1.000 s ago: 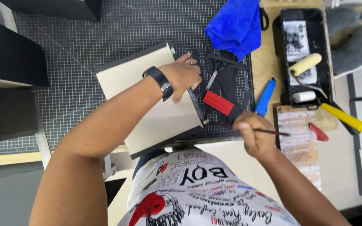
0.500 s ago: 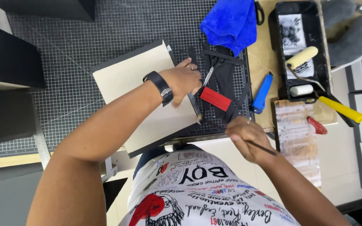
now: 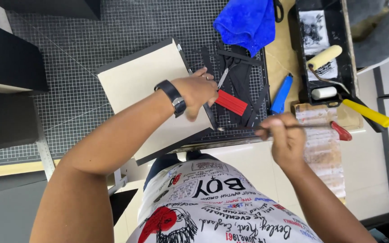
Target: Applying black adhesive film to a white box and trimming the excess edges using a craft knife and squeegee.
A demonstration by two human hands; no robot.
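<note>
A cream board with black edges [image 3: 136,90] lies tilted on a grey gridded cutting mat [image 3: 68,67]. My left hand [image 3: 199,90], with a black wristwatch, presses down on the board's right edge. My right hand [image 3: 284,137] grips a thin brush with a red end [image 3: 341,131], held level. Its tip reaches left to the board's near right corner. A red-handled knife [image 3: 230,102] lies just right of my left hand among black strips [image 3: 244,85].
A blue cloth [image 3: 248,20] sits at the mat's far edge and a blue cutter [image 3: 281,93] beside the mat. To the right is a black tray [image 3: 300,49] with a yellow-handled roller [image 3: 325,56]. A metal ruler [image 3: 43,153] lies at left.
My right hand has shifted slightly right and turned the brush level, its tip now at the board's corner. My left hand stays pressed on the board.
</note>
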